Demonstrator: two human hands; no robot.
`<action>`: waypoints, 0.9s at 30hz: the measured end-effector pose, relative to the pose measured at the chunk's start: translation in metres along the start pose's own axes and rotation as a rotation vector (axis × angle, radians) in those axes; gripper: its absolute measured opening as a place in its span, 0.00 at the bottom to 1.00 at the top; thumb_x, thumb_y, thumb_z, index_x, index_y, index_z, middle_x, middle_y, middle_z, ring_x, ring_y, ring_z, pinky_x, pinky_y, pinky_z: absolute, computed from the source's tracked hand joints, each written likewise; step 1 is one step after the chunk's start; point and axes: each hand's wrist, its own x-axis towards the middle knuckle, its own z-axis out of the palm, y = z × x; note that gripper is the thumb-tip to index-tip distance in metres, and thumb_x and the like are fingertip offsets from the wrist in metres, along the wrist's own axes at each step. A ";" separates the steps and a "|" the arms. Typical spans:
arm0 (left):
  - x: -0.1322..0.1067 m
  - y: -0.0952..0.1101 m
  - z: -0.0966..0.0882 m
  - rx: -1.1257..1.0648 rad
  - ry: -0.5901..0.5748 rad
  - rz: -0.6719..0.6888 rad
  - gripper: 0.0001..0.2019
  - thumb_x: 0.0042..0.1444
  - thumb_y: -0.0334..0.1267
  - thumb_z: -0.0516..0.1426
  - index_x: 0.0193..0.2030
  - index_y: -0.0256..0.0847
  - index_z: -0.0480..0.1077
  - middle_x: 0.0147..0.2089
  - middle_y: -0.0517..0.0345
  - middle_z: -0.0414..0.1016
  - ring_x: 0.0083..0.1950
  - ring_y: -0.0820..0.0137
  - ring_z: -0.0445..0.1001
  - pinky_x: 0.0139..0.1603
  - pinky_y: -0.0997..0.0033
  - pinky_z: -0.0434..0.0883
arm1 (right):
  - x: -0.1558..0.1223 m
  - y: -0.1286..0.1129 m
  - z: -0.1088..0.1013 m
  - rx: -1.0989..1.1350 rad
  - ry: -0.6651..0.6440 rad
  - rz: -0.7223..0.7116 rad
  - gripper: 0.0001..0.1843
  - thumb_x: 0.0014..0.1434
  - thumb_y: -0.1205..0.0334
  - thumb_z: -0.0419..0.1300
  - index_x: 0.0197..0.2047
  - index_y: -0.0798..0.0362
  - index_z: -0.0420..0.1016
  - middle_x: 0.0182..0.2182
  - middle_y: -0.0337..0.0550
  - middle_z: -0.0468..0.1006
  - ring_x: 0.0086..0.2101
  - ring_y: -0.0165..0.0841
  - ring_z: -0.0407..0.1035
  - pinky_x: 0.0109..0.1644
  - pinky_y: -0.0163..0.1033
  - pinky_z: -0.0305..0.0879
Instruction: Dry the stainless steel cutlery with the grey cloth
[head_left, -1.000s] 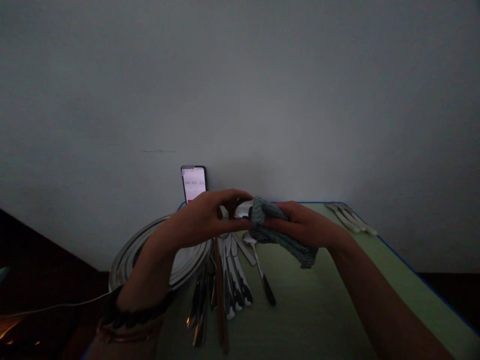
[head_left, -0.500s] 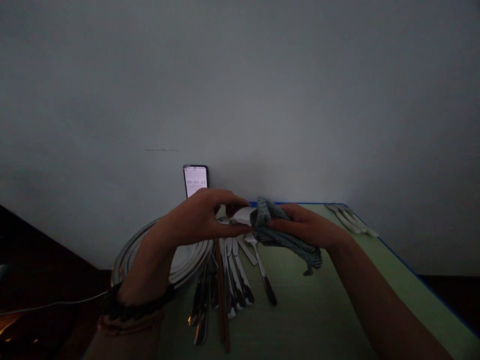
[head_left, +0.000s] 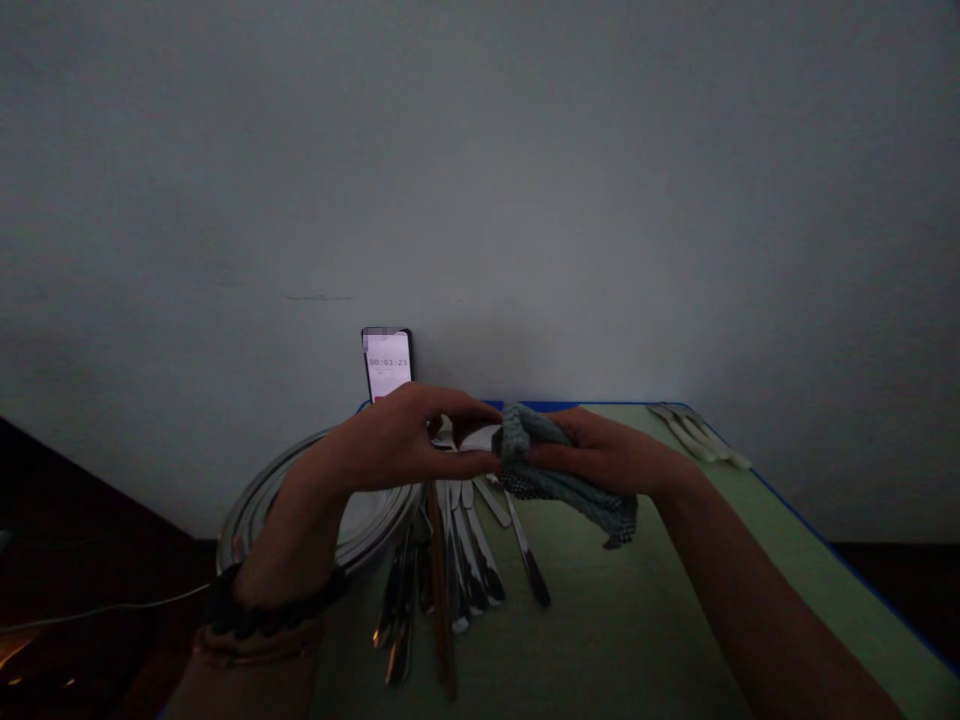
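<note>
A white, smooth piece, apparently the handle of a piece of cutlery (head_left: pixel 477 439), sits between the thumb and fingers of my left hand (head_left: pixel 405 435). Its right end disappears into a grey-green cloth (head_left: pixel 574 487). My right hand (head_left: pixel 611 452) pinches that cloth around the hidden end, and the cloth's loose part hangs below the fingers. Both hands are above the table's back half, close together. Below them lie several metal knives (head_left: pixel 476 555), a pair of brown chopsticks (head_left: pixel 441 610) and a dark-ended metal utensil (head_left: pixel 531 570).
Round metal trays or plates (head_left: pixel 251 500) lie stacked at the left, partly behind my left arm. A phone showing a timer (head_left: pixel 390 365) leans on the wall. White-handled forks (head_left: pixel 694 435) rest at the back right corner of the green table (head_left: pixel 622 620).
The cloth has moved slightly left over the white piece, and my fingertips are closer together. The whole view has shifted a little. Both hands keep their grip.
</note>
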 end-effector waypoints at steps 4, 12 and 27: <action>-0.002 -0.003 -0.002 0.009 0.026 -0.018 0.18 0.49 0.50 0.56 0.43 0.42 0.73 0.31 0.59 0.75 0.31 0.73 0.69 0.32 0.76 0.64 | -0.003 -0.001 -0.004 -0.029 -0.036 0.013 0.18 0.58 0.51 0.52 0.42 0.56 0.69 0.32 0.40 0.74 0.29 0.26 0.66 0.33 0.32 0.64; -0.001 -0.014 0.003 0.011 0.080 -0.125 0.19 0.58 0.49 0.46 0.32 0.37 0.71 0.27 0.60 0.72 0.29 0.73 0.67 0.30 0.75 0.62 | -0.013 -0.002 -0.017 -0.243 0.015 0.090 0.19 0.58 0.48 0.50 0.39 0.56 0.71 0.32 0.41 0.75 0.29 0.29 0.67 0.33 0.33 0.65; 0.010 -0.002 0.017 0.036 -0.062 -0.101 0.19 0.60 0.42 0.39 0.25 0.39 0.62 0.23 0.61 0.63 0.25 0.74 0.61 0.25 0.76 0.57 | 0.001 -0.015 0.002 -0.456 0.084 -0.042 0.14 0.60 0.56 0.48 0.40 0.54 0.70 0.33 0.41 0.76 0.31 0.31 0.67 0.37 0.36 0.62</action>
